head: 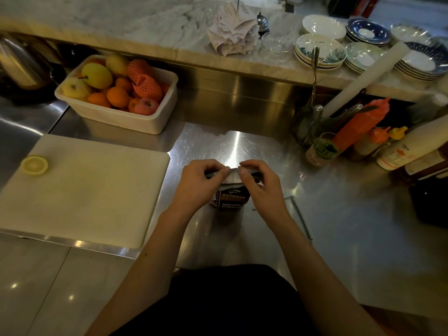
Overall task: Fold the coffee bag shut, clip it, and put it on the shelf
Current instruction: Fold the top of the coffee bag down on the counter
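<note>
A dark brown coffee bag (231,199) with white lettering stands upright on the steel counter (339,214), right in front of me. Its pale top edge is bent over toward me. My left hand (198,184) pinches the left half of that top edge. My right hand (260,184) pinches the right half, thumb on the near side. Both hands hide the bag's upper corners. A thin clear bar, possibly a clip (301,217), lies on the counter just right of my right forearm.
A white cutting board (97,190) with a lemon half (34,164) lies to the left. Behind it stands a tub of fruit (118,93). Sauce bottles (400,146) and a glass of herbs crowd the right. The marble ledge (145,27) holds stacked plates (320,52) and crumpled receipts.
</note>
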